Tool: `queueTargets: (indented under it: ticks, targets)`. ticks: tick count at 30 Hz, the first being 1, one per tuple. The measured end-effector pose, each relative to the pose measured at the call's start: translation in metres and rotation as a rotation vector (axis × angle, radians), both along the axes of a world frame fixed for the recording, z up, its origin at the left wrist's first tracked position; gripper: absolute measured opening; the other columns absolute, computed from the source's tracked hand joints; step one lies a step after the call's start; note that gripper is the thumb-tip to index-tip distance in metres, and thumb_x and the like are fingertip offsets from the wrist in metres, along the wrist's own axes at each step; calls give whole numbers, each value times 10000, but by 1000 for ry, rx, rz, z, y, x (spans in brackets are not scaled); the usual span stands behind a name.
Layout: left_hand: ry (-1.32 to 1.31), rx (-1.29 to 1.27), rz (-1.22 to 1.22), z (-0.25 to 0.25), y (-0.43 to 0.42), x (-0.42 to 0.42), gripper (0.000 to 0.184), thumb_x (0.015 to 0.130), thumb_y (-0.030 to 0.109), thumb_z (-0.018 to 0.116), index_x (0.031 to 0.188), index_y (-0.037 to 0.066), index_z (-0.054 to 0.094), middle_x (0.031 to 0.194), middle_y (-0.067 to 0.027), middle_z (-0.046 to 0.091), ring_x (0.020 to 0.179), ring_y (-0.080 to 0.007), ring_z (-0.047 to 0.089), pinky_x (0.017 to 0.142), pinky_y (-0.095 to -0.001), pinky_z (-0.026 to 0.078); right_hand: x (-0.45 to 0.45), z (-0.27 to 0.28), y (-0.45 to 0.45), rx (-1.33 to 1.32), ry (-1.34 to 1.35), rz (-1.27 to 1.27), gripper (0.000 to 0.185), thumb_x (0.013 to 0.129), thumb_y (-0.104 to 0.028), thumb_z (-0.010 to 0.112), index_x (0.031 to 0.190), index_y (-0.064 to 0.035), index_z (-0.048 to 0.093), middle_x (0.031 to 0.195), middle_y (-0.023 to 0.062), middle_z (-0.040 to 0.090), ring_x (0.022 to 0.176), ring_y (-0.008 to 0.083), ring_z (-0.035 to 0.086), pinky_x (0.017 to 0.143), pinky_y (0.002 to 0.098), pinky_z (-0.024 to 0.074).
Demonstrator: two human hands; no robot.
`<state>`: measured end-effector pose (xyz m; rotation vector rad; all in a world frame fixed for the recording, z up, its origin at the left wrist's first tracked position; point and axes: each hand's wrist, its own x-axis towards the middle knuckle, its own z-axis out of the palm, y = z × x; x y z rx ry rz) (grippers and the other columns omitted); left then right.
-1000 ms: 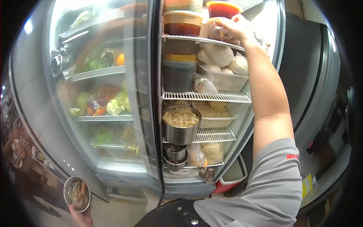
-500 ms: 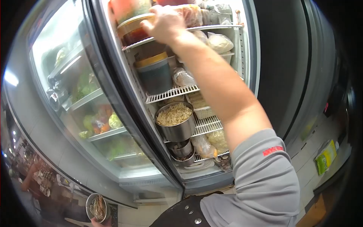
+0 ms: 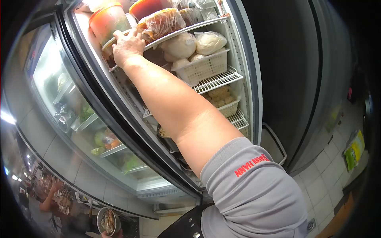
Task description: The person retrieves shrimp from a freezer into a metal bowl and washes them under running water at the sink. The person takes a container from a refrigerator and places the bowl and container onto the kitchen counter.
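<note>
My right hand (image 3: 129,47) reaches to the top shelf of an open fridge, its fingers bent over the lid of a low tub (image 3: 109,47) at the shelf's left end. Just behind stands a tall translucent tub (image 3: 106,24). Right of my fingers lies a clear bag of reddish-brown food (image 3: 162,24), in front of an orange-rimmed tub (image 3: 147,7). At the bottom left, my left hand (image 3: 115,234), mostly cut off by the frame, holds a metal bowl (image 3: 108,221) with shrimp-like food in it.
Below are a white basket (image 3: 202,68) with bagged white items and another basket (image 3: 228,108). The glass door (image 3: 79,99) is on the left, with vegetables behind it. A person (image 3: 45,206) is at the lower left. A yellow-green packet (image 3: 354,150) lies at the right.
My right hand has moved left along the top shelf, from the bagged food to the low tub. The view has turned and tilted. The metal bowl stays in my left hand.
</note>
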<state>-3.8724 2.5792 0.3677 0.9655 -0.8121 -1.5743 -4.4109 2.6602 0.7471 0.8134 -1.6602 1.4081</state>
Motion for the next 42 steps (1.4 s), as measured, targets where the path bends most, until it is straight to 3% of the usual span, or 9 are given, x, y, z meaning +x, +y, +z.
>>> queueTargets:
  ticks: [5,11,17,21,27,30,32,41,42]
  targets:
    - [-2,0,11,1,12,-3,539,927,449,456,1376,155,492,1397,-84,514,1263,-312,479,992,-561,381,17,-15,20,19,118,-57,453,854,-285,632,1283,-194,520,1228,203,470,1134,374,484,952,476,404]
    - [-8,11,9,5,33,-11,546,924,452,460,1376,147,496,1397,-87,513,1269,-310,470,1011,-560,356,103,-78,39,-342,594,478,308,720,-143,699,1004,-97,587,918,157,577,907,360,560,786,458,467]
    - [-16,10,71,-2,49,3,580,916,477,470,1380,131,494,1391,-95,514,1268,-314,470,1010,-557,359,176,-176,85,-2,600,817,303,734,-148,686,999,-68,562,984,127,540,898,305,541,762,411,436]
    - [-83,-10,109,-3,73,7,604,903,494,481,1388,135,487,1390,-102,513,1293,-332,446,1032,-597,336,196,-229,98,131,573,1000,381,756,-146,674,1111,-62,564,1053,149,531,972,314,542,797,417,446]
    - [-129,-40,168,1,96,10,561,897,442,474,1357,122,498,1334,-103,539,1228,-318,487,980,-565,385,202,-285,133,437,513,1244,477,825,-142,634,1273,-37,509,1294,217,480,1183,365,489,937,449,436]
    - [-150,-56,188,6,105,8,540,895,416,470,1342,115,504,1306,-104,553,1196,-312,507,954,-549,409,204,-315,137,488,489,1273,516,862,-155,595,1344,-39,450,1430,251,371,1286,378,416,994,447,415]
    - [-151,-74,202,12,110,11,526,893,399,468,1331,110,508,1288,-104,562,1175,-307,521,936,-539,426,207,-325,136,523,450,1308,556,840,-159,607,1358,-41,441,1487,265,300,1350,398,355,1060,458,368]
    - [-130,-152,316,9,146,82,466,885,321,457,1285,90,525,1205,-106,602,1077,-287,582,858,-491,499,211,-326,141,485,384,1256,518,834,-182,612,1324,-76,485,1460,247,352,1320,396,393,999,459,418]
    - [-122,-180,338,9,148,96,460,884,312,456,1280,88,527,1195,-106,606,1067,-285,589,849,-486,507,216,-329,138,509,374,1248,527,845,-174,554,1354,-66,464,1499,257,280,1333,400,361,1034,452,385]
